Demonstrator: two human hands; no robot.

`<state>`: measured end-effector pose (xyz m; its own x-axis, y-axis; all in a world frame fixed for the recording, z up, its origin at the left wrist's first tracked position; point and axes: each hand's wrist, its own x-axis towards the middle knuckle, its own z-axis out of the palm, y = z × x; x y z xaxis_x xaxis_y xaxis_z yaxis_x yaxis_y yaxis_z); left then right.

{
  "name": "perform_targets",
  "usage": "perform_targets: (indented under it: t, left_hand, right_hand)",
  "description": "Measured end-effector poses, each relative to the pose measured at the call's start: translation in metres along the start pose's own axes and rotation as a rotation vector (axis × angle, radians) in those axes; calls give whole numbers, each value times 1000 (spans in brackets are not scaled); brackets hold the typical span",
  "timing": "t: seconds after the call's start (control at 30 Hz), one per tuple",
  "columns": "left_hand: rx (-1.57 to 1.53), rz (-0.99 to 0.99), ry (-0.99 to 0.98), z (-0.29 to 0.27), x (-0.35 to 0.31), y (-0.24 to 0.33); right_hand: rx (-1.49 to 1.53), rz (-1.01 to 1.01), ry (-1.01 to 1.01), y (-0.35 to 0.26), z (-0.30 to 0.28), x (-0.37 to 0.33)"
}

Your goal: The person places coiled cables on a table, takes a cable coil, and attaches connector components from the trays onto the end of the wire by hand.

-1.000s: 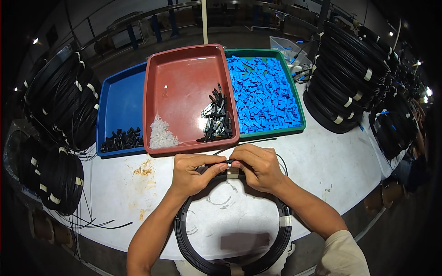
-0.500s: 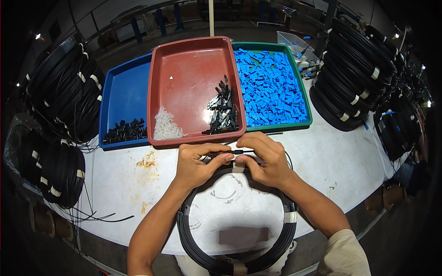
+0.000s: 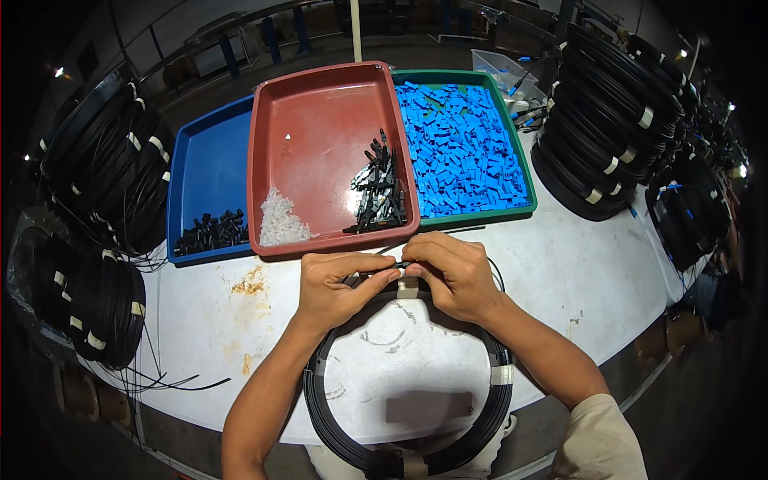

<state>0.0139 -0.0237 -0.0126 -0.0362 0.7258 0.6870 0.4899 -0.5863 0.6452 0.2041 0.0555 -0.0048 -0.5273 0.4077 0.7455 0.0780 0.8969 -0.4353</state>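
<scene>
Both the left hand (image 3: 340,286) and the right hand (image 3: 452,276) pinch the far arc of a black cable coil (image 3: 404,436) lying flat on the white table (image 3: 584,272), at a pale tape band (image 3: 408,286). Beyond sit 3 trays: blue (image 3: 196,172), red (image 3: 320,152), green (image 3: 520,180). More coils (image 3: 608,128) are stacked right and left; the room around is dark.
</scene>
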Motion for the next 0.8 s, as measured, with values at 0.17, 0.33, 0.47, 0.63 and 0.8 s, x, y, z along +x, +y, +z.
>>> perform_targets:
  t: [0.17,0.33,0.47,0.63,0.8]
  left_hand:
    - [-61,-72,-35,-1,-1,1]
    - [-46,-24,-39,-1,-1,1]
    - [-66,-54,-20,-1,-2,1]
    - [-58,-26,-45,2,-1,-1]
    - [-115,-32,-8,1,-4,-5]
  right_hand:
    - [-43,-43,-20,0,-5,-2]
    - [-19,-28,-50,3,-4,-4]
    - [-7,-65,109,-2,3,3]
    - [-20,-13,-45,1,-8,-3]
    - [32,-46,114,-1,2,4]
